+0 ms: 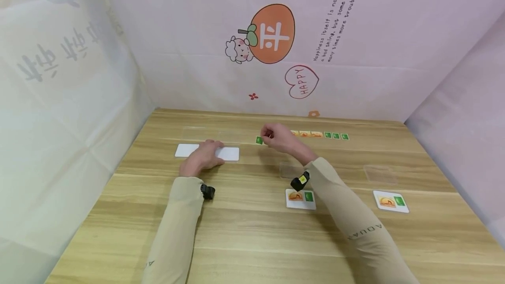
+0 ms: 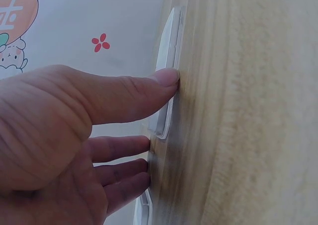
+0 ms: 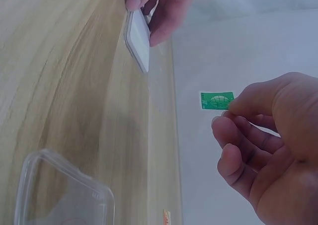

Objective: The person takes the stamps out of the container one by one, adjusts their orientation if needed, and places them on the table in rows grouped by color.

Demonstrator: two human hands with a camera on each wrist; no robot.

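My right hand [image 1: 278,137] pinches a small green stamp [image 3: 214,101] between thumb and fingertip, holding it up over the far part of the table. The stamp's white perforated border and pale dome picture show in the right wrist view. Thumb and fingers of my left hand [image 1: 205,153] grip a flat white rectangular case [image 1: 229,154] by its long edges near one end. That case lies on the wooden table [image 1: 236,231]. A second white case [image 1: 186,150] sits just left of it, partly behind the left hand.
Orange stamps [image 1: 304,134] and green stamps [image 1: 336,136] form a row at the back. Two white cases, one in the middle [image 1: 300,205] and one at right [image 1: 390,201], each bear an orange and a green stamp. Clear lids [image 1: 380,173] lie behind the cases. A printed cloth [image 1: 197,56] hangs behind.
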